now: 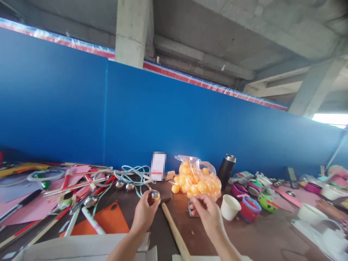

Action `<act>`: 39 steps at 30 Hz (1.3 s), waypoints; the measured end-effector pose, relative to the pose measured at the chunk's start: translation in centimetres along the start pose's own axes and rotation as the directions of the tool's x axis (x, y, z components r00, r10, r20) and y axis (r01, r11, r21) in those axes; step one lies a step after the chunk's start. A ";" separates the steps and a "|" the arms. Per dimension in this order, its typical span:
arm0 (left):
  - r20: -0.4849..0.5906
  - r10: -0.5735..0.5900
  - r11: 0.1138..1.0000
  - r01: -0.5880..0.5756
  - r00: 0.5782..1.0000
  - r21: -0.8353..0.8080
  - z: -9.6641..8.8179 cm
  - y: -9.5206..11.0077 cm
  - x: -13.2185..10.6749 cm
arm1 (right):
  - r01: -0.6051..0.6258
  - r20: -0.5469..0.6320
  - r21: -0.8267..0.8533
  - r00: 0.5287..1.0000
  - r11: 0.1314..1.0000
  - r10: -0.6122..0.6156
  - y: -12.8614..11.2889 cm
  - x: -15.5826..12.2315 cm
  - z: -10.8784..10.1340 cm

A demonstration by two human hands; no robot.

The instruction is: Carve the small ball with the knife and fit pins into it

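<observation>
silver ball sitting in left fingertips above a cluttered table

the left hand (145, 214) is pinching a shiny silver ball (155, 195) between thumb and fingers, its grip closed around the ball's sides, over the brown table (269, 232). the right hand (209, 214) is hovering well apart from it, thumb and fingers curling close together; something small and grey (190, 210) is showing by the fingertips (too unclear to name, and i cannot tell whether the hand is holding it).

between the hands, a wooden handle (175, 232) is lying on the table, slanting toward the near edge. behind them a clear plastic bag (187, 158) is bulging with orange balls (194, 188), and one loose orange ball (175, 188) is resting just beside it. a white cup (230, 208) is standing to the right of the right hand, with a black bottle (227, 172) standing behind it. two more silver balls (129, 186) are lying near a pale blue cord (133, 172), left of the left hand. at the far right, another person's hand (330, 210) is showing near a second white cup (311, 214).
</observation>
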State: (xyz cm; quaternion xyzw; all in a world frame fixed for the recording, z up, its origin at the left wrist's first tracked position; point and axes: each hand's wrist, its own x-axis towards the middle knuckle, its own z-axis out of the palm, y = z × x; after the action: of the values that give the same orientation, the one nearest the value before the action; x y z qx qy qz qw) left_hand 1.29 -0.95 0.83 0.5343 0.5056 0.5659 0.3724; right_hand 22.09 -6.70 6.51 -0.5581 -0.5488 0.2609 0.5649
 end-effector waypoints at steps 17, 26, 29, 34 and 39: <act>0.063 -0.004 1.000 0.005 0.998 -0.021 0.0 1.7 -0.5 | -0.218 0.264 0.311 0.955 0.925 0.137 -0.9 -1.4 8.4; 0.113 0.027 0.999 -0.032 0.993 0.041 0.5 0.6 -0.6 | -0.258 0.311 0.402 0.941 0.879 0.134 -1.5 -2.1 7.8; 0.116 0.069 0.993 -0.080 0.991 0.090 0.5 1.0 -0.9 | -0.286 0.328 0.441 0.934 0.851 0.144 -1.5 -2.0 7.6; 0.122 0.104 0.978 -0.124 0.987 0.167 0.3 1.8 -1.4 | -0.351 0.349 0.474 0.917 0.807 0.194 -0.8 -1.9 7.5; 0.127 0.147 0.968 -0.169 0.981 0.187 0.5 1.9 -1.6 | -0.438 0.413 0.513 0.880 0.738 0.236 -0.3 -1.7 7.5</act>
State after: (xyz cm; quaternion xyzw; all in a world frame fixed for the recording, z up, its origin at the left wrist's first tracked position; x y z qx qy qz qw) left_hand 2.22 -2.78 2.31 0.6380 0.4929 0.5104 0.2992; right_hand 14.77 -5.74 4.51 -0.3945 -0.4117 0.6050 0.5557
